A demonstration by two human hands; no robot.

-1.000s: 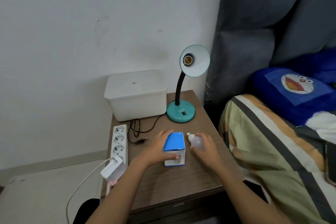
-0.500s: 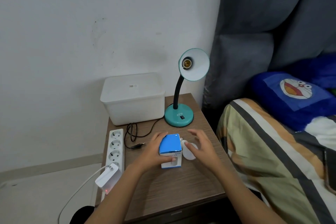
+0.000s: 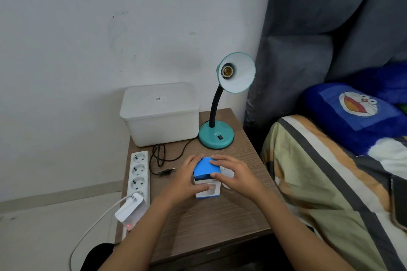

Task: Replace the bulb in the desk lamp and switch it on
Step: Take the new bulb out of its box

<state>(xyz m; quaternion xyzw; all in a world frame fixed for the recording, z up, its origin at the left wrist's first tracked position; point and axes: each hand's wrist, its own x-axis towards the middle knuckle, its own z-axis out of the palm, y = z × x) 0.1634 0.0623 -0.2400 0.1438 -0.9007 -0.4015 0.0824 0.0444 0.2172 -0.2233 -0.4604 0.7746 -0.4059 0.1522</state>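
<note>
A teal desk lamp (image 3: 217, 136) stands at the back of the wooden bedside table (image 3: 211, 220), its shade turned toward me with a bare socket (image 3: 226, 71). A blue and white bulb box (image 3: 207, 177) stands upright in the table's middle. My left hand (image 3: 187, 179) grips its left side. My right hand (image 3: 234, 175) rests fingers on the box's blue top and right side. A white bulb (image 3: 226, 174) lies on the table just right of the box, mostly hidden under my right hand.
A white lidded bin (image 3: 160, 114) sits at the back left. The lamp's black cord and unplugged plug (image 3: 165, 171) lie beside a white power strip (image 3: 138, 174) holding a white adapter (image 3: 131, 208). A bed with a blue pillow (image 3: 356, 114) borders the table's right.
My right hand let go of the loose bulb, left it on the table and moved left onto the box. The left hand has stayed on the box.
</note>
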